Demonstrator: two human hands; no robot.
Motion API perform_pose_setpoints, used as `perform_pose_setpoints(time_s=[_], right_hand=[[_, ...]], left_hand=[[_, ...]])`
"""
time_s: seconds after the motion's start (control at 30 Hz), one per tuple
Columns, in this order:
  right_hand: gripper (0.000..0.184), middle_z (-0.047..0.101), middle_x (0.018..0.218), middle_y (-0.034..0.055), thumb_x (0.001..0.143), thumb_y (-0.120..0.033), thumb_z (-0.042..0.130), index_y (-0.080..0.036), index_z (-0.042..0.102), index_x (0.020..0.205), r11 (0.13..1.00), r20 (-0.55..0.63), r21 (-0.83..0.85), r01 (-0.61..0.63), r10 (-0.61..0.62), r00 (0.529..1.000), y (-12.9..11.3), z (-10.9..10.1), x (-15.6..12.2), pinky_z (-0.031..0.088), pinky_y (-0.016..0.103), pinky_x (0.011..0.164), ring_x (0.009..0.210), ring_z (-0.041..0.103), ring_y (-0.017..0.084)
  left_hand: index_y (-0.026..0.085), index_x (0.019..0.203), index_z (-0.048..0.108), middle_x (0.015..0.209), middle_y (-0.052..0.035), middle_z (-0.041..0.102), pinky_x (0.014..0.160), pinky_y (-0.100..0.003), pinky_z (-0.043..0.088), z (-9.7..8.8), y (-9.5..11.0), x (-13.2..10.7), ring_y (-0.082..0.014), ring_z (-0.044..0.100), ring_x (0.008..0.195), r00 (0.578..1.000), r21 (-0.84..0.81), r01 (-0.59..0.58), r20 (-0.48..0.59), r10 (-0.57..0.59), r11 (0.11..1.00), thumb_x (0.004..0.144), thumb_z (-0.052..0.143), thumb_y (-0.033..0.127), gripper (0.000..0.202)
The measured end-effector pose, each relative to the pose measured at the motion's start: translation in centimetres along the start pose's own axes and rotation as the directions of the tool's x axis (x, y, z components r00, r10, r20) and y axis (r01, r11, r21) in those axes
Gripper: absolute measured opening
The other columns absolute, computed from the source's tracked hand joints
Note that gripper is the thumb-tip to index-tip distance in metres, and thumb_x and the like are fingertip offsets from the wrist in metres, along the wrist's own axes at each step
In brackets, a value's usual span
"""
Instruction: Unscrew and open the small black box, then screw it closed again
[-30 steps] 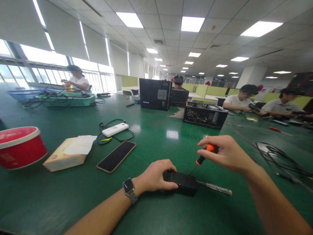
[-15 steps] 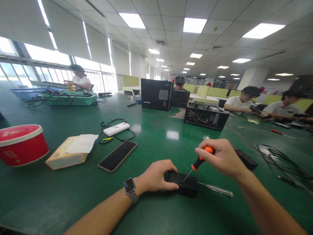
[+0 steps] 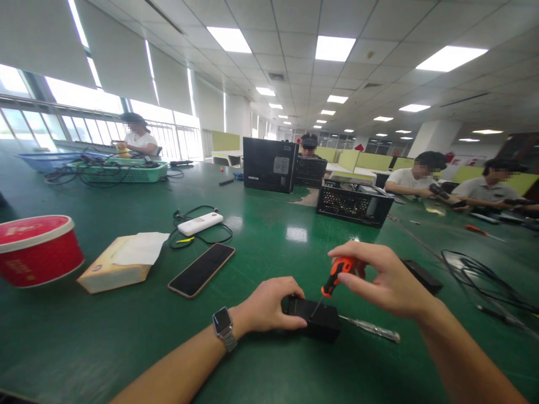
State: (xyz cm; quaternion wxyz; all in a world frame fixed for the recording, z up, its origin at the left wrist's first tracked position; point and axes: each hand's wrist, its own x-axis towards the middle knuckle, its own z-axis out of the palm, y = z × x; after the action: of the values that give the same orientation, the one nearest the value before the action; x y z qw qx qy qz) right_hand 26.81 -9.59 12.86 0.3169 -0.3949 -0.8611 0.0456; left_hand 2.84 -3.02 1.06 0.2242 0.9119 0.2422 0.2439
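My left hand [image 3: 267, 306] is closed over the left end of a small black box [image 3: 318, 320] that lies flat on the green table [image 3: 269, 224]. My right hand [image 3: 379, 278] pinches the orange handle of a small screwdriver [image 3: 334, 275]. The screwdriver slants down to the left, and its thin tip rests on the top of the black box. A watch sits on my left wrist.
A clear-handled tool [image 3: 370, 329] lies right of the box, a second black box [image 3: 421, 274] behind my right hand. A phone [image 3: 201, 269], tissue box [image 3: 115, 270], red tub [image 3: 37, 249], white remote with cable [image 3: 200, 223], computer cases [image 3: 353, 205] and cables [image 3: 484, 275] surround. Several people sit beyond.
My right hand has shifted left with the screwdriver, and the tip now touches the middle of the box top instead of its right edge. My left hand stays put.
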Motion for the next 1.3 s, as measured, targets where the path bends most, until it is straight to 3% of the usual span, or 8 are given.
perform_pose_setpoints(time_s=[0.2,0.4,0.57,0.73,0.9,1.07,1.23,1.3], right_hand=[[0.023,0.062,0.062,-0.0025,0.084,-0.037,0.068,-0.017,0.069,0.096,0.996,-0.069,-0.091,-0.008,0.001,0.998,0.47,0.22,-0.10,0.041,0.022,0.054,0.052,0.052,0.011],[0.024,0.069,0.085,0.0013,0.087,-0.023,0.061,-0.018,0.065,0.110,0.998,-0.016,-0.008,0.059,-0.059,0.998,0.42,-0.07,-0.05,0.044,0.021,0.060,0.065,0.059,0.011],[0.019,0.062,0.062,-0.0034,0.085,-0.032,0.068,-0.018,0.069,0.097,0.996,-0.044,-0.085,0.039,-0.042,0.998,0.48,-0.11,-0.16,0.041,0.022,0.055,0.053,0.053,0.010],[0.024,0.069,0.085,0.0014,0.087,-0.025,0.063,-0.019,0.065,0.110,0.997,-0.008,-0.028,0.068,-0.068,0.998,0.49,-0.29,-0.24,0.045,0.022,0.062,0.067,0.059,0.012],[0.022,0.062,0.063,-0.0037,0.084,-0.033,0.069,-0.019,0.069,0.100,0.995,-0.017,-0.093,0.036,-0.038,0.999,0.56,-0.32,-0.31,0.041,0.022,0.055,0.053,0.053,0.010],[0.024,0.068,0.081,0.0007,0.087,-0.030,0.065,-0.019,0.066,0.108,0.994,0.005,-0.071,0.080,-0.079,0.997,0.43,-0.54,-0.23,0.045,0.023,0.062,0.066,0.059,0.012],[0.019,0.066,0.069,-0.0014,0.084,-0.031,0.069,-0.019,0.069,0.099,0.993,-0.012,-0.099,0.066,-0.067,0.998,0.42,-0.59,-0.25,0.043,0.022,0.058,0.058,0.058,0.011],[0.020,0.069,0.074,0.0001,0.085,-0.032,0.068,-0.019,0.068,0.100,0.992,-0.010,-0.095,0.078,-0.079,0.997,0.48,-0.57,-0.30,0.044,0.023,0.061,0.062,0.060,0.012]], left_hand=[[0.017,0.100,0.067,0.095,-0.0039,0.066,0.077,-0.027,0.046,-0.06,0.07,0.05,-0.0200,0.061,0.086,1.000,0.001,0.006,-0.003,-0.006,1.000,0.073,0.079,0.041,0.038],[0.017,0.102,0.067,0.096,-0.0038,0.066,0.077,-0.027,0.046,-0.04,0.09,0.05,-0.0200,0.061,0.086,1.000,-0.005,0.002,-0.002,-0.002,1.000,0.073,0.079,0.041,0.039],[0.017,0.100,0.067,0.095,-0.0037,0.066,0.076,-0.027,0.046,-0.10,0.17,0.04,-0.0201,0.061,0.086,1.000,-0.005,0.005,-0.004,-0.005,1.000,0.073,0.079,0.040,0.038],[0.018,0.101,0.067,0.096,-0.0039,0.067,0.077,-0.027,0.046,-0.14,0.16,0.00,-0.0205,0.061,0.087,1.000,-0.004,0.011,0.002,-0.011,1.000,0.073,0.079,0.041,0.038],[0.017,0.099,0.067,0.094,-0.0035,0.067,0.075,-0.026,0.046,-0.21,0.30,0.06,-0.0202,0.062,0.086,1.000,-0.010,0.015,-0.001,-0.015,1.000,0.072,0.080,0.041,0.038],[0.017,0.100,0.067,0.096,-0.0039,0.067,0.076,-0.027,0.046,-0.20,0.24,0.08,-0.0202,0.062,0.086,1.000,-0.017,0.014,0.000,-0.014,1.000,0.072,0.080,0.041,0.039],[0.018,0.100,0.067,0.095,-0.0039,0.066,0.076,-0.027,0.046,-0.23,0.20,0.06,-0.0202,0.061,0.086,1.000,-0.003,0.013,0.005,-0.013,1.000,0.073,0.079,0.042,0.038],[0.018,0.100,0.067,0.095,-0.0037,0.067,0.076,-0.026,0.046,-0.26,0.28,0.07,-0.0202,0.061,0.086,1.000,-0.004,0.016,0.004,-0.016,1.000,0.073,0.079,0.042,0.038]])
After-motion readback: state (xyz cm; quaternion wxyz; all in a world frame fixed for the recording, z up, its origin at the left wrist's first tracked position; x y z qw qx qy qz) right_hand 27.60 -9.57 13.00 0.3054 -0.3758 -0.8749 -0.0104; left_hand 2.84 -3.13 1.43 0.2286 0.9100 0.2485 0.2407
